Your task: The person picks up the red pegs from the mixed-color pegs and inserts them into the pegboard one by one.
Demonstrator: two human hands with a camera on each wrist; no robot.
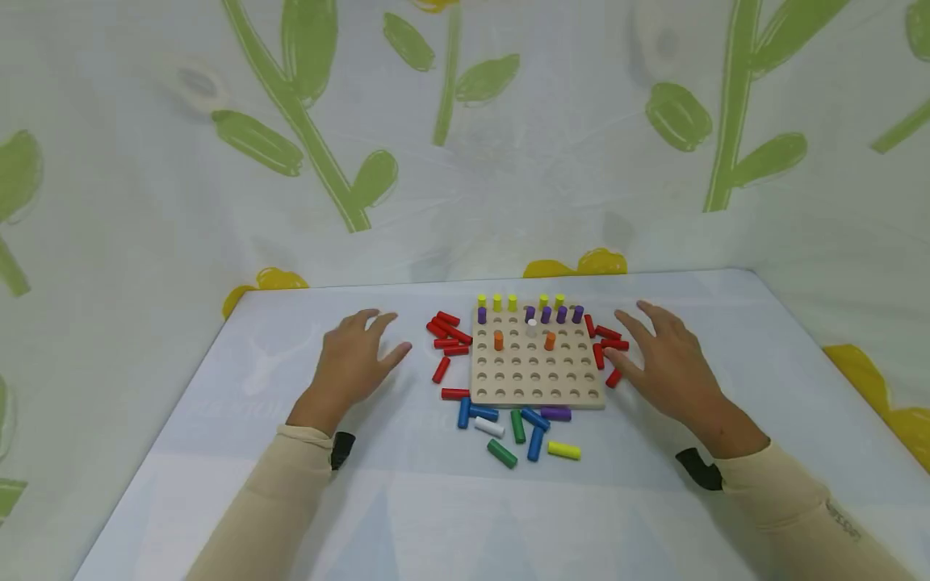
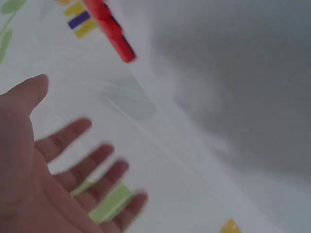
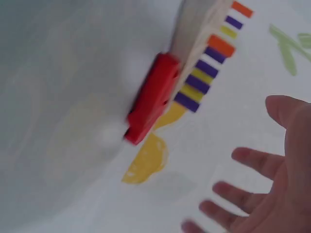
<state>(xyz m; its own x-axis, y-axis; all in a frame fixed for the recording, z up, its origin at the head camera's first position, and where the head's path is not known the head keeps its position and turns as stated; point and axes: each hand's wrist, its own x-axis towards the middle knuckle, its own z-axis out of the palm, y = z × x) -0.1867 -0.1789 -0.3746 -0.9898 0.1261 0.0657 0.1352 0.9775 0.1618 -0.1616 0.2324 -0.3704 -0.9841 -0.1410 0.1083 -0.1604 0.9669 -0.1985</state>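
A wooden pegboard (image 1: 538,371) with rows of round holes lies in the middle of the table. Yellow pegs (image 1: 512,303) and purple pegs (image 1: 546,315) stand along its far rows, with two orange pegs (image 1: 498,340) and a white peg (image 1: 532,327) nearer the middle. My left hand (image 1: 353,359) is spread left of the board, fingers relaxed and holding nothing. On the right, my right hand (image 1: 668,363) hovers by the loose red pegs (image 1: 608,332), its fingers apart around bare air. Both wrist views show an uncurled palm.
More red pegs (image 1: 450,329) lie left of the board. Before its near edge are scattered blue pegs (image 1: 535,444), green pegs (image 1: 502,453), a white peg (image 1: 490,427), a purple peg (image 1: 555,414) and a yellow peg (image 1: 563,450). A leaf-patterned curtain (image 1: 508,194) hangs behind the table.
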